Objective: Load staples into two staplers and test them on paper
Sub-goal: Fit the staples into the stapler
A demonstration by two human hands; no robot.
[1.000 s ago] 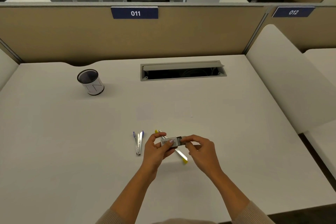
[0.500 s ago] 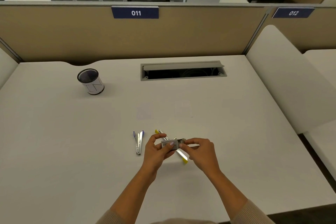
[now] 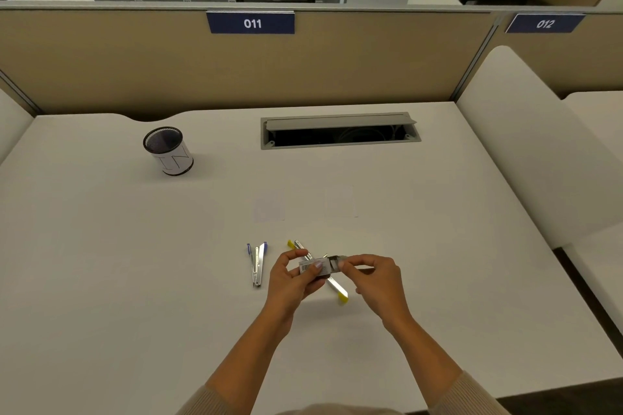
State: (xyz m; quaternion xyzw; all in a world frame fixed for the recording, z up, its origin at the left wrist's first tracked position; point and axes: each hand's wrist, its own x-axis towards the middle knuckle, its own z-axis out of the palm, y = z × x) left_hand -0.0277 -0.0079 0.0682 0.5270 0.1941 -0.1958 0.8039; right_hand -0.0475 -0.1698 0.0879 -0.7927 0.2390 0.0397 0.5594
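My left hand [image 3: 292, 276] grips a small staple box [image 3: 314, 267] above the desk. My right hand [image 3: 370, 278] pinches the inner tray [image 3: 334, 262] that sticks out of the box's right end. Under the hands lies a yellow-tipped stapler [image 3: 338, 287], swung open flat and partly hidden. To its left a blue-tipped stapler [image 3: 257, 261] lies open in a narrow V. Two pale paper slips [image 3: 269, 209] [image 3: 340, 201] lie a little farther back on the white desk.
A black mesh pen cup [image 3: 168, 151] with a white label stands at the back left. An open cable tray [image 3: 339, 131] is set into the desk at the back. Tan partitions wall the desk behind, white dividers to the sides.
The right hand has shifted slightly left along the box end, and the inner tray shows a little more. Both staplers lie unchanged.
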